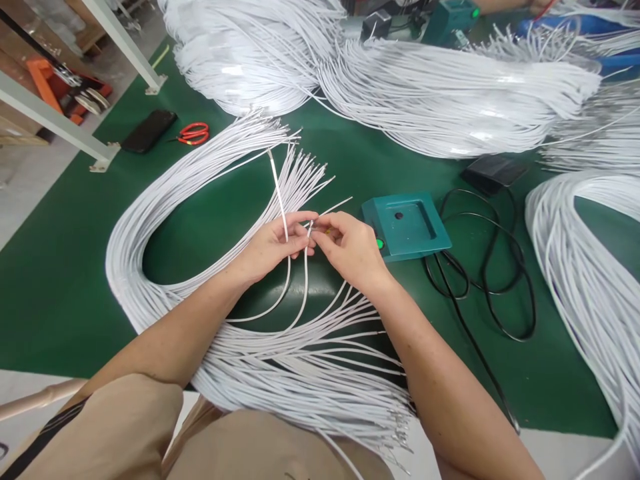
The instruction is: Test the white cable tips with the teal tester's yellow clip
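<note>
Wire [306,267] is hanging mid-bench, its tip up btwn both hands. L hand [273,243] is pinching it near the tip, thumb against fingers; a 2nd wire [275,175] is running across the same fingers. R hand [350,247] is pinching at the tip, thumb & forefinger almost meeting the L fingertips.

To do this well, L should prob. be gripping close to the tip so it isn't bending, R using fingertips only, w/o tugging the 2nd wire.

Just R of the hands, a teal box [443,235] is lying w/ its green light [380,244] glowing; cord [533,310] is looping beside it. A bundle [123,267] is curving round on the L; scissors [194,134] are resting beyond, big piles [450,93] behind.

Fingers are covering the tip, so its state is unclear; something yellowish is peeking out by the R fingers, can't tell what. R forearm is partly hiding the near wires [310,367]. Another person's arm [500,5] is getting cut off, top R.
</note>
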Motion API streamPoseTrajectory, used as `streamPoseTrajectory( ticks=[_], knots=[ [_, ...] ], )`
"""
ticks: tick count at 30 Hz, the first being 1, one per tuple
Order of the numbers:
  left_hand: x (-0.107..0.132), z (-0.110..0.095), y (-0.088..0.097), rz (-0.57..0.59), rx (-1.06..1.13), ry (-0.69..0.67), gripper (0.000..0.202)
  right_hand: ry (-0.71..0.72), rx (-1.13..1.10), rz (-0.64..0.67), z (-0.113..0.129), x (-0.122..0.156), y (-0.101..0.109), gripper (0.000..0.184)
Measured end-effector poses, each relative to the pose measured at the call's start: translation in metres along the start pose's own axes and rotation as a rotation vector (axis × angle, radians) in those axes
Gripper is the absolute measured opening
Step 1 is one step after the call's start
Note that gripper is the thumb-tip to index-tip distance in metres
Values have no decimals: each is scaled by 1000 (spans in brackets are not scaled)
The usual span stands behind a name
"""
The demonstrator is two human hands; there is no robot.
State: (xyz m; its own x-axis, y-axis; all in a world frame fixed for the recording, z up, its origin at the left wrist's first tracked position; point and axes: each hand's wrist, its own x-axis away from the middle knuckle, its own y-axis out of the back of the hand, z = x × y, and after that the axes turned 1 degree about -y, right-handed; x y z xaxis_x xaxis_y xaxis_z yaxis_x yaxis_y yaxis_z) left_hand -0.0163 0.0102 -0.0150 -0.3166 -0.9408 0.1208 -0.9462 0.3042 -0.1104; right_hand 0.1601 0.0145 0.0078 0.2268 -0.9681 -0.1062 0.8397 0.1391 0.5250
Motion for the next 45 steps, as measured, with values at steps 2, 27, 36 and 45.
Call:
streamPoseTrajectory(
  ticks=[2, 27, 36, 45],
  knots=[
    [0, 0, 0, -4, -42, -17, 43, 10, -27, 0, -1, 0, -1, 11],
    [-2, -11, 0, -233, 69, 213, 42, 435, 843, -75, -12, -3, 10, 25],
    [-1, -6, -7, -216, -249, 142, 47, 344, 935, 47, -16, -6, 11, 22],
    [-3, -1, -10, -226, -268, 152, 47, 380, 943, 68, -20, -10, 13, 24]
  ],
)
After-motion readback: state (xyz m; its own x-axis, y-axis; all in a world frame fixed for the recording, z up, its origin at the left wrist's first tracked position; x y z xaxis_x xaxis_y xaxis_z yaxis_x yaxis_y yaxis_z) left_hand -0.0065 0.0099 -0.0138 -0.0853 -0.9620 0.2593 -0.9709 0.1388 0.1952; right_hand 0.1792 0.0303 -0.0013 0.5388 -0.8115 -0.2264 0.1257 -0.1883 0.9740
